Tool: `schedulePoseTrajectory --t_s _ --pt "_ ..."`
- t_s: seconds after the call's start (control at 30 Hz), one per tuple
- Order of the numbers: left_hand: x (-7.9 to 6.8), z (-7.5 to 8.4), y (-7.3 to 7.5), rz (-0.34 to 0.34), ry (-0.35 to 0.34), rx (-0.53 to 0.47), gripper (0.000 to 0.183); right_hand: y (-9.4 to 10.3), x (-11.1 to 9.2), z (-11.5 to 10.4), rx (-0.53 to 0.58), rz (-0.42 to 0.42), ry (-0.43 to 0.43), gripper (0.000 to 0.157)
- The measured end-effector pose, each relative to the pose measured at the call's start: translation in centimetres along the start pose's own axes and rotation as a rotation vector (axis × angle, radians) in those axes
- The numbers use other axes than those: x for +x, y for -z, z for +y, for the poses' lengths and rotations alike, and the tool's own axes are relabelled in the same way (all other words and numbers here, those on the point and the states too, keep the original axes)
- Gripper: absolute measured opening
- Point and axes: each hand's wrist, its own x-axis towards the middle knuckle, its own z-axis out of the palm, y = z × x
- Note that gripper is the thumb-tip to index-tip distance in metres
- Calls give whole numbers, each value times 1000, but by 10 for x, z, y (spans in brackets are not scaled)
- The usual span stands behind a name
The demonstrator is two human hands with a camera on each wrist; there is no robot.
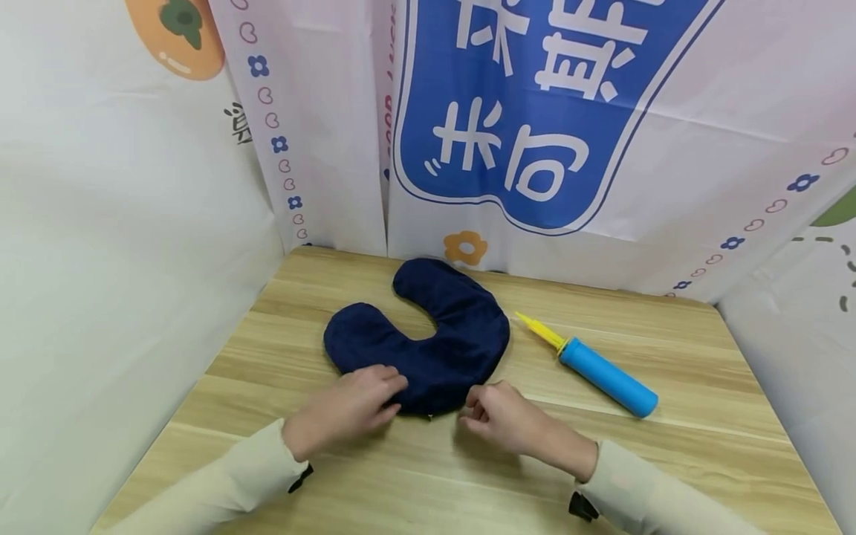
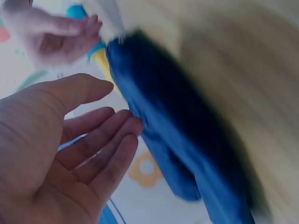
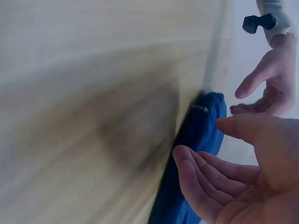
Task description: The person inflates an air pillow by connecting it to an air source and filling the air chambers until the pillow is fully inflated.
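A dark navy U-shaped neck pillow [image 1: 461,334] lies on the table, its opening toward the far left. At its near edge a small zipper pull [image 3: 200,108] shows in the right wrist view. My left hand [image 1: 361,401] is over the near left part of the pillow, with fingers loosely bent and the thumb apart from them. In the left wrist view nothing sits between that thumb and the fingers [image 2: 100,144]. Beside the pillow's near right edge is my right hand [image 1: 504,420]. Its fingers [image 3: 205,179] are relaxed and hold nothing.
A blue hand pump [image 1: 608,377] with a yellow nozzle lies right of the pillow, nozzle toward the back left. The wood-grain table [image 1: 702,446] meets printed white sheets [image 1: 334,148] at the back and both sides.
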Motion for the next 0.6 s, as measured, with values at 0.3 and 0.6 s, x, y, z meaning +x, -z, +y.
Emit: schedulePoseTrajectory --t_s 0.3,0.6 --pt "14 12 -30 13 -126 141 15 -22 5 -10 41 -37 36 12" --pt "24 10 -44 86 -165 226 6 -35 10 -15 36 3 58 9"
